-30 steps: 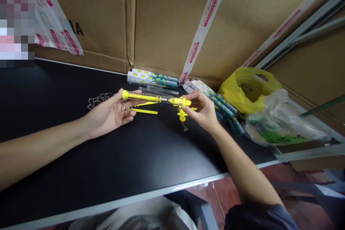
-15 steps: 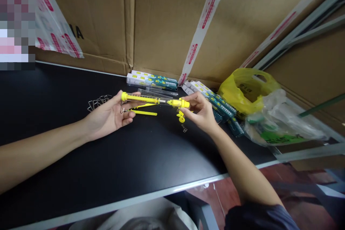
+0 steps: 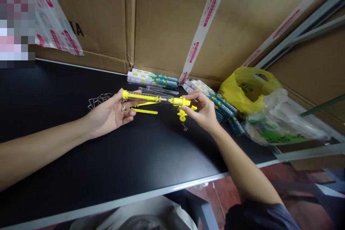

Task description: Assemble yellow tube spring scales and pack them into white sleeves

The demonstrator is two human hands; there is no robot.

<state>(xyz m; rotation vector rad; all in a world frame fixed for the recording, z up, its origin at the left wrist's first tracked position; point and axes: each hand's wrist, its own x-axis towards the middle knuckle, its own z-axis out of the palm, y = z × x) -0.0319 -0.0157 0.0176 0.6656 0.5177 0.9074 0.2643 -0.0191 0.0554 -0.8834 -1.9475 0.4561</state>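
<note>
Both my hands hold a slim tubular spring scale [image 3: 144,97] level above the black table. My left hand [image 3: 109,116] has its thumb and fingers closed around the yellow capped left end, where a bent wire hook hangs near the fingers. At the other end, thumb and fingers of my right hand [image 3: 203,111] pinch the yellow end piece [image 3: 181,101]. A short metal section shows between the yellow rod and that piece. Beneath it lie small yellow parts [image 3: 182,115] and a small coil spring [image 3: 184,127]. Yellow strips [image 3: 145,111] lie beside my left fingers.
Bent wire hooks [image 3: 98,100] lie behind my left wrist. Clear tubes [image 3: 159,91] and printed narrow boxes [image 3: 152,78] lie at the back, with more boxes [image 3: 223,106] right. Beyond are a yellow bag [image 3: 234,97], a clear bag [image 3: 293,118] and a large carton [image 3: 161,25].
My hands keep the same hold on the spring scale. The right hand has shifted very slightly, showing more of the small yellow parts below it. The view has moved a little.
</note>
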